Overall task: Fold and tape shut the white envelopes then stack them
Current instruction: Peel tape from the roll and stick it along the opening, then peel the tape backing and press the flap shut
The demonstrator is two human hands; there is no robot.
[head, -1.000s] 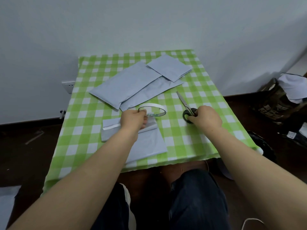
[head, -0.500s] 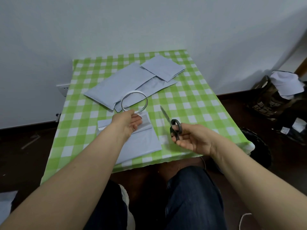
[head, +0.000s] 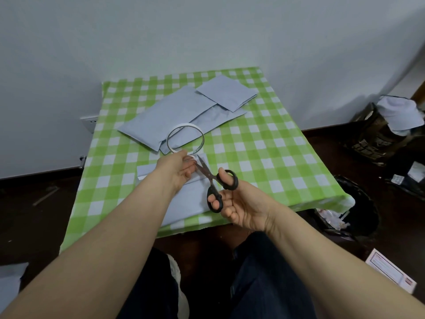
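Envelope in work: a white envelope point(head: 190, 199) lies flat on the near side of the table, its far end under the left hand and its near end almost at the table's edge.
Tape roll: a thin white ring point(head: 184, 125) stands upright in the air just above that envelope's far end, with the back pile visible through its hole.
Left hand: the left hand point(head: 177, 169) pinches the bottom of the ring between thumb and fingertips.
Scissors: black-handled scissors point(head: 215, 180) hang over the envelope with the blades slightly parted. The tips point up and left, right by the left hand's fingertips under the ring.
Right hand: the right hand point(head: 241, 206) grips the scissors, palm up, with the thumb through the far loop and fingers through the near loop.
Back pile: long unfolded envelopes point(head: 165, 116) lie overlapped at a slant on the far half of the table.
Folded one: a shorter folded envelope point(head: 226, 93) rests on the pile's right end.
Table: a green and white check cloth point(head: 264, 146) covers it, and it stands against the pale wall.
Floor, right: a dark bin point(head: 358, 203) sits just beside the near corner, with a bag of white paper point(head: 397, 111) farther back.
Floor, near right: a printed booklet point(head: 391, 270).
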